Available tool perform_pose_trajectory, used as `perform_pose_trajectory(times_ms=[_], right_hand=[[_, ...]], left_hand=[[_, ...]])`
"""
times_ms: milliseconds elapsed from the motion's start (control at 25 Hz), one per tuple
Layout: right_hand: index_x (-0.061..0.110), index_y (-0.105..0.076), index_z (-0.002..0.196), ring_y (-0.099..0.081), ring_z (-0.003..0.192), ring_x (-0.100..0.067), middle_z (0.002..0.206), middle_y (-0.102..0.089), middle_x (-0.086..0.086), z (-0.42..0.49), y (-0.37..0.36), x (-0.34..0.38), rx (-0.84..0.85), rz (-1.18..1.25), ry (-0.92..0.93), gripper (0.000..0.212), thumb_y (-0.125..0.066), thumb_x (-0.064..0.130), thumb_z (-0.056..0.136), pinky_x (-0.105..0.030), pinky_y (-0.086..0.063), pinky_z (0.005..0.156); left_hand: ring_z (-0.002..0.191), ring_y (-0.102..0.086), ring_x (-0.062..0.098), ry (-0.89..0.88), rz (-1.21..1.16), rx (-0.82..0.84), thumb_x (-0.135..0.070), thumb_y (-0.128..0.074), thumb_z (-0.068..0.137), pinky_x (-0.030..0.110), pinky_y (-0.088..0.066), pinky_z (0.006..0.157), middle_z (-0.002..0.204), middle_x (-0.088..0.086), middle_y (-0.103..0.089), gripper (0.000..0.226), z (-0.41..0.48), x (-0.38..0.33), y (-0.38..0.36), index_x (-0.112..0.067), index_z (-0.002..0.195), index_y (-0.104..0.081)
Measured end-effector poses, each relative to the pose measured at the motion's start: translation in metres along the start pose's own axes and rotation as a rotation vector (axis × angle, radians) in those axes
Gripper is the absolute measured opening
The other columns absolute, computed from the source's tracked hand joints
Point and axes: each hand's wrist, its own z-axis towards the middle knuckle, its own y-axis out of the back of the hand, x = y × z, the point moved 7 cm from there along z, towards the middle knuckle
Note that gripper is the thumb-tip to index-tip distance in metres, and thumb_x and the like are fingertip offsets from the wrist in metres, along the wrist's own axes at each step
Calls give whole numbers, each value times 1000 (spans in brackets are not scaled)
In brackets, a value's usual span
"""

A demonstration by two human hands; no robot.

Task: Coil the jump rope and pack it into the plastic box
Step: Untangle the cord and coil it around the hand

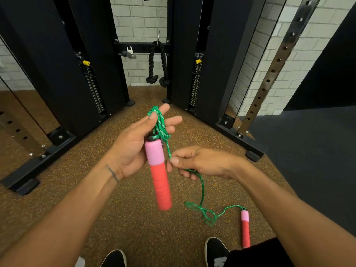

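- Standing on the speckled brown floor (119,218), I see the toes of my black shoes (215,249) at the near edge, one on the left and one on the right.
- Just right of the right shoe, the second handle (245,231) of the jump rope lies on the floor, pink at its far end and red along the rest.
- From that handle the green rope (202,189) runs left in a loose tangle on the floor, then rises to my right hand.
- My right hand (202,163) is closed narrowly, thumb and fingers pinching the rope just right of the raised handle.
- My left hand (134,143) is half open, palm up, with the first handle (159,174) resting against it, pink end far, red end hanging near and blurred.
- Several loops of the rope are wound round the spread fingers (174,120) of my left hand, above the handle.
- Farther off stand the black uprights of a gym machine (57,64), with weight stacks left and right.
- Between them a black knotted rope grip (157,64) hangs before a white brick wall (138,20).
- I cannot see the plastic box.
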Motion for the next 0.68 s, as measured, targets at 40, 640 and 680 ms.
perform_pose_trajectory(times_ms=[40, 640, 680], right_hand=[[25, -68, 96, -45, 70, -19, 69, -50, 4, 1, -3, 3, 0, -16, 11, 24, -47, 34, 104, -31, -40, 64], [15, -70, 94, -49, 62, -3, 71, -60, 13, -24, 29, 37, -258, -166, 226, 14, -63, 28, 96, -23, -38, 58], [16, -70, 93, -50, 62, 2, 71, -62, 16, -25, 33, 39, -286, -152, 242, 12, -63, 26, 96, -18, -38, 59]], left_hand=[[88, -69, 5, -3, 46, -33, -30, -41, 100, 19, -54, 72, 122, 8, -71, 42, 1, 0, 3, -19, 139, -51], [84, -64, -3, 256, 749, 228, -10, -55, 88, 21, -47, 78, 98, -7, -69, 21, -11, 33, -12, -9, 109, -57], [89, -66, -6, 277, 733, 273, 0, -52, 93, 16, -49, 78, 103, -11, -71, 27, -12, 36, -15, -11, 117, -55]])
